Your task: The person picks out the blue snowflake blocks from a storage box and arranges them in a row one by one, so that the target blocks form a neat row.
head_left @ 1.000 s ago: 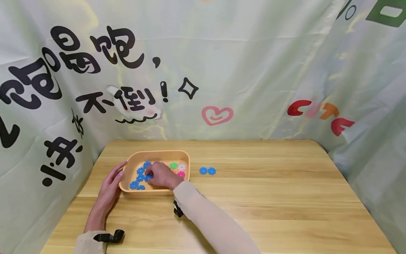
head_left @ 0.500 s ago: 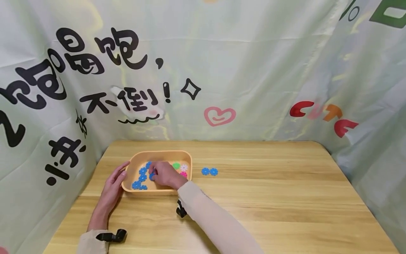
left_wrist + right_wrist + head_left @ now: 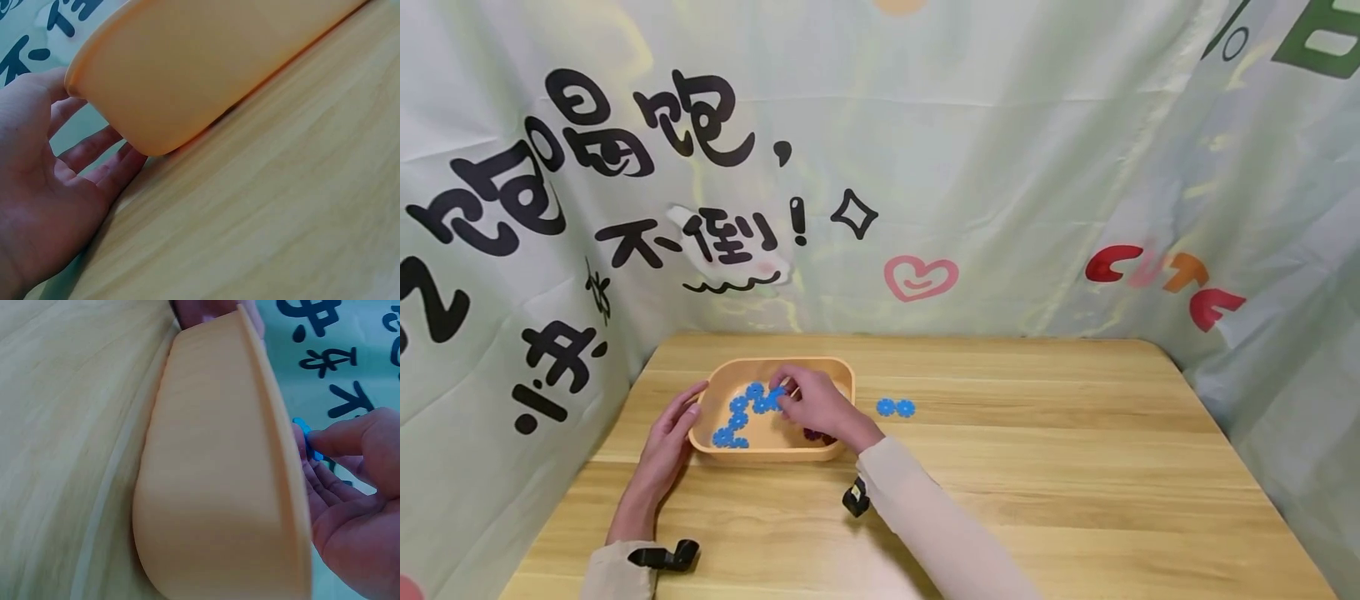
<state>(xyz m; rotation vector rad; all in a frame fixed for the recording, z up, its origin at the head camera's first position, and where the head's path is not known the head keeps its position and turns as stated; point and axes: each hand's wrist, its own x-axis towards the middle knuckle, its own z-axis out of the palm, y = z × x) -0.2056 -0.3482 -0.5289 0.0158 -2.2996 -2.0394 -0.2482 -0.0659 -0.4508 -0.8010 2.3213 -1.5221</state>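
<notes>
My right hand (image 3: 820,404) pinches a blue snowflake disc (image 3: 308,439) between thumb and fingers, over the right half of the orange tray (image 3: 760,362). In the head view the pinched disc meets the end of a winding row of several blue snowflake discs (image 3: 738,420) in the tray; whether they are joined there cannot be made out. My left hand (image 3: 666,442) rests against the tray's left end. In the left wrist view its fingers (image 3: 90,150), nearly straight, touch the outer wall and rim.
Two blue discs (image 3: 896,407) lie side by side on the wooden table (image 3: 1045,467), right of the tray. Dark red discs (image 3: 812,434) show in the tray under my right hand, which hides part of the contents. A printed cloth (image 3: 1000,167) hangs behind the table.
My right hand has moved right and slightly up within the tray, a blue disc in its fingers. The row's right end now extends further right. My left hand stays at the tray.
</notes>
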